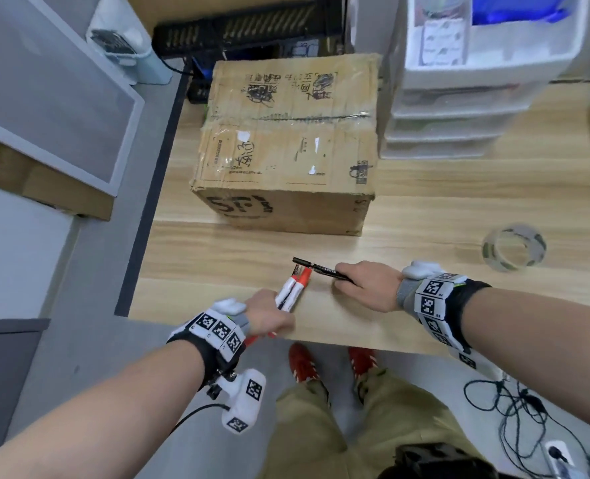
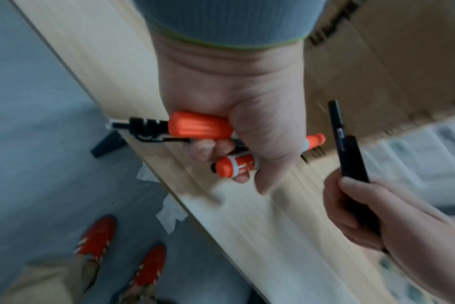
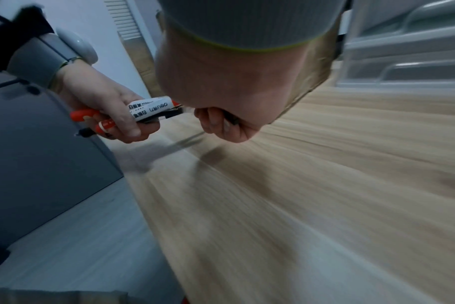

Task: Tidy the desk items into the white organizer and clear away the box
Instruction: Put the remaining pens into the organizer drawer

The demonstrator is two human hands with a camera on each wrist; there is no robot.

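Observation:
My left hand [image 1: 269, 314] grips a bundle of red-and-white markers [image 1: 291, 288] near the desk's front edge; in the left wrist view the bundle [image 2: 200, 125] also holds a black pen beside the markers. My right hand [image 1: 362, 285] holds black pens [image 1: 321, 267] just right of the bundle, tips pointing left; the left wrist view shows these pens [image 2: 351, 152] as two. A taped cardboard box [image 1: 286, 143] stands behind both hands. The white drawer organizer [image 1: 459, 98] stands at the back right, beside the box. In the right wrist view the markers [image 3: 148, 109] sit in the left hand [image 3: 109, 107].
A roll of clear tape [image 1: 513, 247] stands on the wooden desk [image 1: 425, 209] to the right. A black power strip [image 1: 252, 32] lies behind the box. Cables [image 1: 521, 409] trail on the floor at the right. My feet in red shoes [image 1: 303, 364] stand below the desk's edge.

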